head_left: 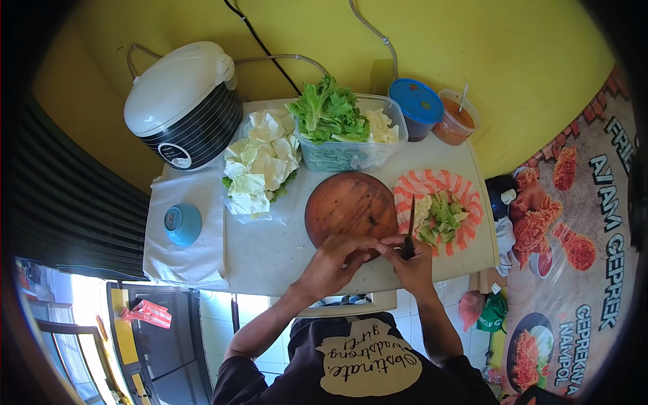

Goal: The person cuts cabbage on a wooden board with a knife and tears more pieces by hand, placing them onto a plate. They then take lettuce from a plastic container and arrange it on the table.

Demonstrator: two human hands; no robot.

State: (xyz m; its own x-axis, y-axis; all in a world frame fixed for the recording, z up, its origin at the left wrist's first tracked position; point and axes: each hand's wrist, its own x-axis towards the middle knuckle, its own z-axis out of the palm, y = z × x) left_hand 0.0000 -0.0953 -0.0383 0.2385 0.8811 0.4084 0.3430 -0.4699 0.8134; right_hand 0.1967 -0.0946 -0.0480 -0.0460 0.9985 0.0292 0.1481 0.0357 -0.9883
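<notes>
Head view, right hand: the right hand (413,264) is closed around the black handle of a knife (408,248), its thumb and fingertips turned toward the other hand.
Knife: in the right-hand grip, blade pointing away from the person, between board and plate.
Left hand: the left hand (339,262) is just beside the grip, fingers bent, fingertips meeting those of the right; whether they pinch something small cannot be told.
Chopping board: the round wooden chopping board (348,209) lies just beyond the left hand, whose fingers overlap its near edge in view.
Striped plate: just beyond and right of the grip, a red-and-white plate (468,192) bears cut greens (445,217), near the blade.
Clear tub: farther beyond the hands, a clear tub (331,157) holds lettuce (327,113) and pale leaves (383,128).
Cabbage: a pile of cabbage leaves (262,165) lies beyond and left of the grip.
Sauces: well beyond the right hand stand a blue-lidded container (416,101) and a tub of orange sauce (455,121).
Far left of the grip: an upturned blue bowl (183,224) on a white sheet (192,260); beyond it, a rice cooker (185,108).
</notes>
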